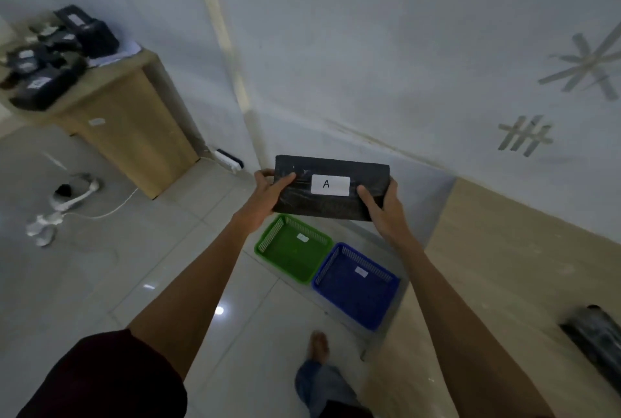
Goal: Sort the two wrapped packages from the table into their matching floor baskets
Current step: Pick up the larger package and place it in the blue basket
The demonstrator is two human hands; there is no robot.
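Your fingers (288, 179) grip package A (331, 187) above the green basket (293, 248) (both baskets empty); another package (596, 337) waits.

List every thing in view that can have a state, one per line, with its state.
Package labelled A: held in the air above the baskets, label facing up.
Left hand: gripping the package's left end.
Right hand: gripping its right end.
Green basket: on the floor, empty except for a small tag.
Blue basket: on the floor beside the green one, empty except for a small tag.
Second black package: lying on the table.
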